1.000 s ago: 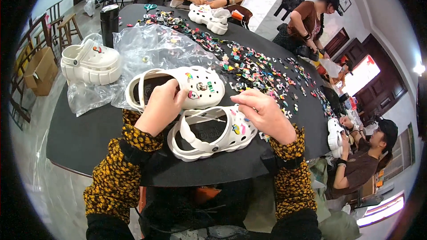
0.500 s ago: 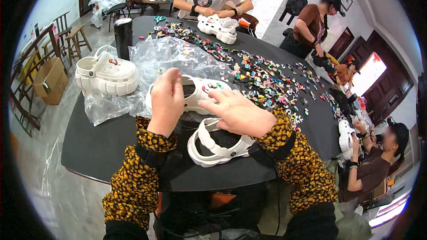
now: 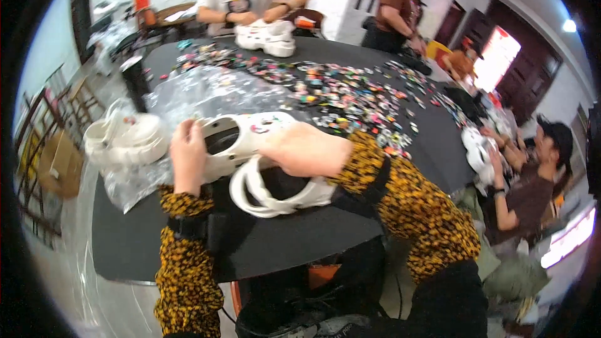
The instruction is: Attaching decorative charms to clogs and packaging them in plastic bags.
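Two white clogs lie at the near edge of a black round table (image 3: 300,244). My left hand (image 3: 188,153) grips the heel end of the far clog (image 3: 241,141), which carries small coloured charms on its toe. My right hand (image 3: 307,149) reaches across to the left and rests over that clog's toe, above the near clog (image 3: 275,194), whose heel strap curves out toward me. Both my sleeves have a yellow and black leopard pattern.
Crumpled clear plastic (image 3: 206,91) lies behind the clogs. Another white clog pair (image 3: 122,141) sits in plastic at the left. Many small coloured charms (image 3: 350,91) cover the table's far half. Other people sit around it, one holding white clogs (image 3: 269,36) at the back.
My right hand has swung left from the near clog's toe across onto the far clog. My left hand stays on the far clog's heel. The view has shifted right.
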`<state>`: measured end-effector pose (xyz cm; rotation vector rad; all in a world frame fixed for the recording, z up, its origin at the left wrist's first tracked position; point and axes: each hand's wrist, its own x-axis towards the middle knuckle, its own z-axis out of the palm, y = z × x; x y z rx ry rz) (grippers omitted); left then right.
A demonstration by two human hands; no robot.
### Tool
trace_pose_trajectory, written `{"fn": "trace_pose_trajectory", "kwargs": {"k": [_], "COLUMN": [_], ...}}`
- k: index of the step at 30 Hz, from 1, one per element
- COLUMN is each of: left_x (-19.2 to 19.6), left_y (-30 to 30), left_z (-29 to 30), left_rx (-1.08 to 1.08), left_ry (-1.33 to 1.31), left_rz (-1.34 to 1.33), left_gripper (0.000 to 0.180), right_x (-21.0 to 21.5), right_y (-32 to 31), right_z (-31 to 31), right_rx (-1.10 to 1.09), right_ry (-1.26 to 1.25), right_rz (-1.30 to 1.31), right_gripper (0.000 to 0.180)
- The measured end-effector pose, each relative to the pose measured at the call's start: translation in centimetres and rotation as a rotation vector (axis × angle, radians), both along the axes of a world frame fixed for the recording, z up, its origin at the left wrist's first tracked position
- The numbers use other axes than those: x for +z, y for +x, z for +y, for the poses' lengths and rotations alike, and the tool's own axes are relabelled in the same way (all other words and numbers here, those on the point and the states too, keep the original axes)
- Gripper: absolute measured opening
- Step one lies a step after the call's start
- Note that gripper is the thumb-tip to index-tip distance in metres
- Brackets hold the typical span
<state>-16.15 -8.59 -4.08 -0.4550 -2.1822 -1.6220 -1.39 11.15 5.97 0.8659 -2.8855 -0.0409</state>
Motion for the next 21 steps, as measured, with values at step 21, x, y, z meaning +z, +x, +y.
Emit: {"fn": "trace_pose_trajectory", "kwargs": {"k": [21], "left_x": [-0.7], "left_y": [-2.2], "left_z": [-2.3], "left_rx": [-0.321], "left_ry": [0.361], "left_rz": [-0.089], "left_gripper": [0.031], "right_x": [2.3], "right_y": [1.9], "right_z": [1.6], "right_rx": [-0.175], "right_ry": [0.085], "right_rz": [0.326], "right_gripper": [0.012]}}
